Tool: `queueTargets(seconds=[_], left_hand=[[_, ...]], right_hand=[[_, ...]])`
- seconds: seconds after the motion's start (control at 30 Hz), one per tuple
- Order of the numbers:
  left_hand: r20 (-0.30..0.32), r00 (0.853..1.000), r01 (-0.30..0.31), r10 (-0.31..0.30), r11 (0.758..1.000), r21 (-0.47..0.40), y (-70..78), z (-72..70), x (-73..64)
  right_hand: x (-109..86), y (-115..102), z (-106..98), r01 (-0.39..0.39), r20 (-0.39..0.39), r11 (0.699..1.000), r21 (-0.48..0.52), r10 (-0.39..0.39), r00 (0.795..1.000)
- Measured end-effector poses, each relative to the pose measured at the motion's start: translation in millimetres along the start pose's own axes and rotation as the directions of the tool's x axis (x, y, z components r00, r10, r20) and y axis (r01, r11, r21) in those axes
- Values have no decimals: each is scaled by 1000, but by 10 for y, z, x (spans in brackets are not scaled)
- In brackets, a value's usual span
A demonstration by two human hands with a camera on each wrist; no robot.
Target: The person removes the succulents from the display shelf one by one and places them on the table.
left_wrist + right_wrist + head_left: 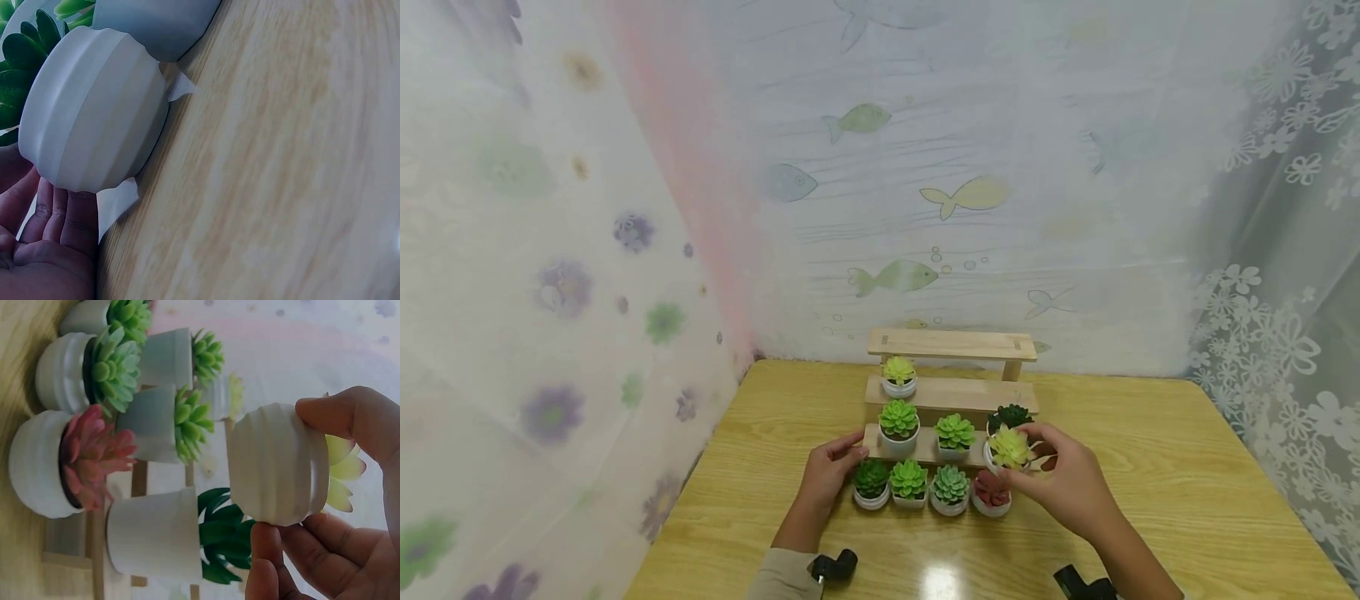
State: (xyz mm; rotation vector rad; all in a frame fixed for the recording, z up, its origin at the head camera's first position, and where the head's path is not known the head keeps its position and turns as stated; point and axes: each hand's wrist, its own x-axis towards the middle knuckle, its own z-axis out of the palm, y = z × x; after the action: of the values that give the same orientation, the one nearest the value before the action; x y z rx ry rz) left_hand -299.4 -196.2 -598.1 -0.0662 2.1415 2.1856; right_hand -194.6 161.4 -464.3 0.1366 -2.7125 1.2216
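My right hand point(1067, 479) pinches a white ribbed pot point(278, 465) holding a yellow succulent point(1010, 447) between thumb and fingers. In the head view it is held in front of a dark green succulent point(1013, 414) on the lowest step, above a red succulent point(991, 488) on the table. At the other side, my left hand point(829, 473) grips the left end of the wooden tiered plant stand point(951, 394), thumb in front. Close beside its fingers is a white pot point(94, 112) with a dark green succulent point(871, 478).
Along the table's front row stand potted succulents, among them a bright green one point(909, 479) and a pale green one point(951, 484). Two green succulents share the lowest step; a small yellow one point(898, 372) sits on the middle step. A patterned curtain point(970, 250) hangs behind the table point(1150, 467).
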Motion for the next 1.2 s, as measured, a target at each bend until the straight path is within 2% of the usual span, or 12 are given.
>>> queueTargets(seconds=[0.33, 0.87, 1.0, 1.2], left_hand=[[2, 1000, -4, 4, 1000, 6, 1, -20, 10], [2, 1000, 5, -5, 1000, 2, 33, 6, -9], [2, 1000, 3, -3, 1000, -1, 33, 7, -2], [-3, 1000, -3, 3, 1000, -1, 26, 14, -12]], right_hand=[[-81, 149, 19, -84, 7, 996, 1, 84, 996], [-235, 384, -42, -125, -43, 992, -22, 124, 991], [-239, 466, -56, -164, -15, 986, -7, 164, 986], [-202, 632, -32, -246, 58, 969, 20, 244, 968]])
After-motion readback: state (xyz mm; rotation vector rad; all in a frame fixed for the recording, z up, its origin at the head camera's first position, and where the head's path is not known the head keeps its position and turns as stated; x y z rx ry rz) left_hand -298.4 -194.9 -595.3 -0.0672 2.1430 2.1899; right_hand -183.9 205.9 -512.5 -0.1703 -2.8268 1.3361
